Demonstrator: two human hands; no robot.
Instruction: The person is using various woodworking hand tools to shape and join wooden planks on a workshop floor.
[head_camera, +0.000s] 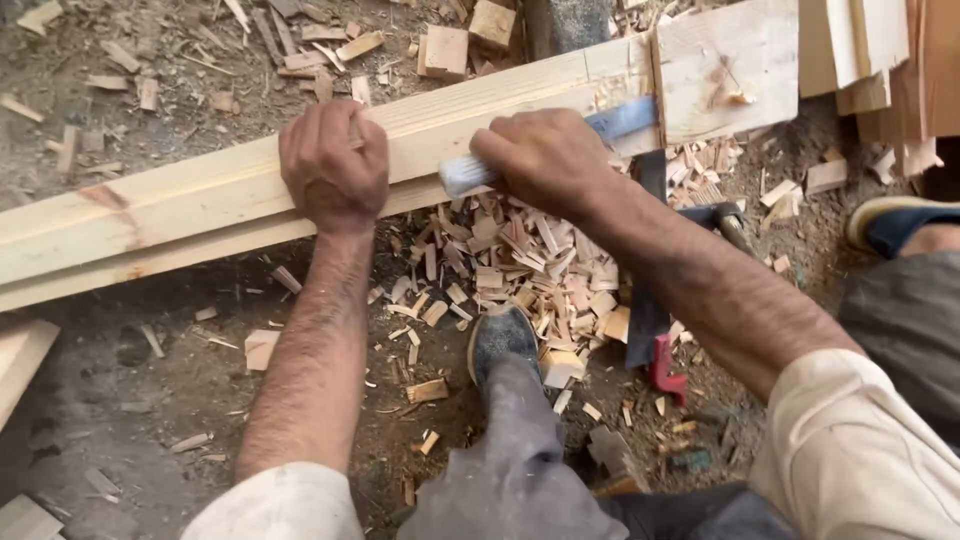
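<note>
The left hand (333, 165) lay curled over the top edge of a long pale wooden beam (200, 205), fingers folded down onto the wood and the knuckles toward the camera, pressing the piece in place. The beam ran slantwise across the view, from the lower left up toward the upper right, resting just above the dirt floor (120, 400). The right hand (545, 160) was closed in a fist around a flat blue-grey tool (465, 175), apparently a file or rasp, whose pale end stuck out on the thumb side while a bluer stretch emerged past the knuckles toward the upper right; the tool lay along the near face of the beam, touching it. The two hands were near each other but apart, with bare wood between them. At the beam's upper right end a square wooden block (725, 70) sat against it. Below the right hand a heap of wood chips (530, 270) covered the ground, and the person's dark shoe (500, 340) stood at the edge of that heap, the grey trouser leg (520, 460) rising toward the camera. A red-handled tool (665, 365) lay in the chips to the right of the shoe, partly under the right forearm. More offcuts (445, 50) were scattered beyond the beam, and stacked boards (880, 60) stood in the upper right corner.
</note>
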